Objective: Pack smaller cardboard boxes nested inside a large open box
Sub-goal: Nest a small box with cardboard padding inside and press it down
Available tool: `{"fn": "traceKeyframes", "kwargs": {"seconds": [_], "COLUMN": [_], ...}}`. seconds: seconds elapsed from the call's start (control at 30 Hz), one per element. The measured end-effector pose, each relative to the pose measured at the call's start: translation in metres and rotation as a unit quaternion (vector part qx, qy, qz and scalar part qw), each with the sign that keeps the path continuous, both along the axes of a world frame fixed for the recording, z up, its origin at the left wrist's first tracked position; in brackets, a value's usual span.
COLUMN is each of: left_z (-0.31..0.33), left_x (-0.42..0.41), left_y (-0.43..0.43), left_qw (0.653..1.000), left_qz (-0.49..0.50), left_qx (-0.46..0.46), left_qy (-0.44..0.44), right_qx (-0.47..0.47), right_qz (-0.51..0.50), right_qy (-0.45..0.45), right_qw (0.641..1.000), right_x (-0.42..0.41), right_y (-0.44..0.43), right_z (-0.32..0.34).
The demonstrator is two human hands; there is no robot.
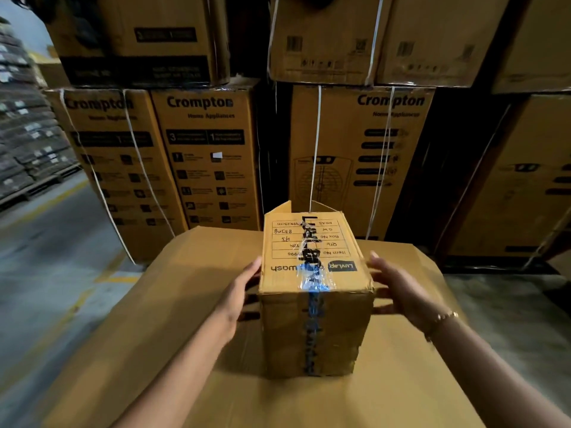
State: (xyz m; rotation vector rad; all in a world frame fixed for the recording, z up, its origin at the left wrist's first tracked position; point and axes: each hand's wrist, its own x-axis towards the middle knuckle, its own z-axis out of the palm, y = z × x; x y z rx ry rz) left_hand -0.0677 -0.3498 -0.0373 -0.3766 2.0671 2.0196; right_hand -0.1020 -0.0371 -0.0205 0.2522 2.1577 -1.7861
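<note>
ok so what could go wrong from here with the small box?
The left hand and right hand flank the small box with straight fingers, nothing curled under it, so it could slip. Its far flaps stand open and might snag during nesting. The tape looks crumpled and may give.

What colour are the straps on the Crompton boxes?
White straps, clearest in the head view.

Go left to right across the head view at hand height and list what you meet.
Grey floor → left hand → small taped box → right hand → bracelet on that wrist.
</note>
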Motion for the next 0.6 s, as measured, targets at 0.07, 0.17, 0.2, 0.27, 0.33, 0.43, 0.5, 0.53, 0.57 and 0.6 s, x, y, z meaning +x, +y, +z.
{"fn": "traceKeyframes", "kwargs": {"seconds": [0.07, 0.17, 0.2, 0.27, 0.33, 0.43, 0.5, 0.53, 0.57, 0.6], "left_z": [0.027, 0.041, 0.039, 0.029, 0.004, -0.043, -0.063, -0.069, -0.068, -0.065], "left_x": [-0.014, -0.027, -0.027, -0.022, -0.010, 0.011, 0.021, 0.024, 0.025, 0.024], "left_y": [0.016, 0.024, 0.022, 0.015, 0.010, 0.004, -0.001, -0.004, -0.004, -0.005], "left_qw": [0.996, 0.993, 0.993, 0.991, 0.989, 0.992, 0.998, 0.999, 0.999, 0.999], "left_qz": [-0.054, -0.051, -0.047, -0.045, -0.050, -0.035, 0.006, 0.023, 0.037, 0.047], "left_qx": [-0.075, -0.099, -0.092, -0.087, -0.103, -0.052, -0.004, 0.009, 0.015, 0.021], "left_qy": [0.000, 0.029, 0.053, 0.091, 0.097, 0.106, 0.065, 0.037, 0.017, 0.009], "right_qx": [0.076, 0.134, 0.117, 0.032, -0.016, -0.068, -0.103, -0.120, -0.129, -0.125], "right_qz": [0.047, 0.030, 0.015, 0.007, 0.010, -0.011, -0.048, -0.068, -0.082, -0.089], "right_qy": [-0.024, 0.022, 0.058, 0.117, 0.138, 0.104, 0.047, 0.020, 0.003, 0.000], "right_qw": [0.996, 0.990, 0.991, 0.993, 0.990, 0.992, 0.992, 0.990, 0.988, 0.988], "right_x": [-0.013, -0.024, -0.024, -0.017, -0.001, 0.018, 0.027, 0.030, 0.031, 0.030], "right_y": [-0.020, -0.035, -0.033, -0.022, -0.012, -0.001, 0.003, 0.004, 0.004, 0.004], "right_z": [0.024, 0.033, 0.030, 0.017, -0.008, -0.058, -0.081, -0.086, -0.087, -0.084]}}
